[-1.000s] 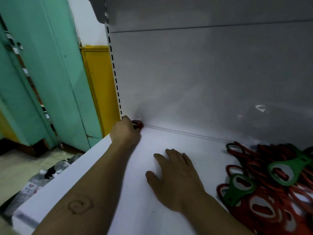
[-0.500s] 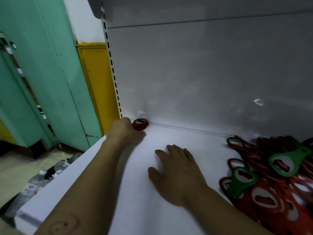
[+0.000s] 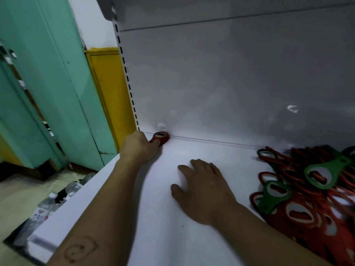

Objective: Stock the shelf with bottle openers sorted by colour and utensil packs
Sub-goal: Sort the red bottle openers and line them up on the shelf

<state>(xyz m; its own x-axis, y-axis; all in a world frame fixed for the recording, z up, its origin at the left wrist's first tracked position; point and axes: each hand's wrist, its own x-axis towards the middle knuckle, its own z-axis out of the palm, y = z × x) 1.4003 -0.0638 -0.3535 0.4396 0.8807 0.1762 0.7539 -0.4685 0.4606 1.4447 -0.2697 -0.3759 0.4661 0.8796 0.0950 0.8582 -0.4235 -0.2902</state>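
The left hand (image 3: 139, 148) grips a red bottle opener (image 3: 160, 138) in the shelf's (image 3: 153, 217) back corner, probably starting a red group, while the right hand (image 3: 203, 191) rests spread flat, the unsorted pile (image 3: 307, 198) at its right.

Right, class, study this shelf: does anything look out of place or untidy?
Yes. The heap of bottle openers on the shelf is jumbled: green openers lie among red ones, so colours are unsorted. One red opener sits apart in the back left corner, gripped by the left hand.
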